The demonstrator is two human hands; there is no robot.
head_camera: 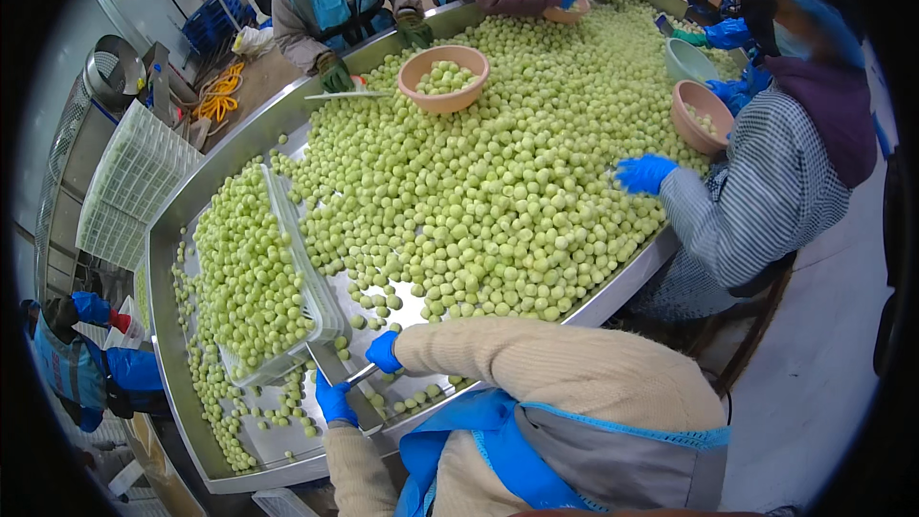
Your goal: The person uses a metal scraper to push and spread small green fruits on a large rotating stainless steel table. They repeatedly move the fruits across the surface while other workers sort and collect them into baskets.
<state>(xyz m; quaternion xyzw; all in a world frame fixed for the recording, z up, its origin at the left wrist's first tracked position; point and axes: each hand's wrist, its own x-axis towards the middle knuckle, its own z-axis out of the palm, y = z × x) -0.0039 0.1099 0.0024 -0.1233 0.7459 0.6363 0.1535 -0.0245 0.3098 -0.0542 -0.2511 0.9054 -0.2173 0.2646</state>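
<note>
My right hand [384, 352], in a blue glove, grips the handle of a metal scoop [366, 408] at the near edge of a steel sorting table [269, 438]. My left hand [334, 401], also gloved in blue, holds the scoop where handle and blade meet. Just beyond the blade stands a clear plastic crate [327, 316], heaped above its rim with pale green round fruits [248, 266]. Loose fruits [413, 400] lie on the steel around the scoop. A large pile of the same fruits [502, 194] covers the table beyond.
A co-worker's blue-gloved hand [646, 174] is over the pile at right. Pink bowls [444, 98] [693, 136] and a green bowl [689, 61] hold fruits or stand by them. Several people work around the raised table rim. Stacked white crates [133, 190] stand beyond the left edge.
</note>
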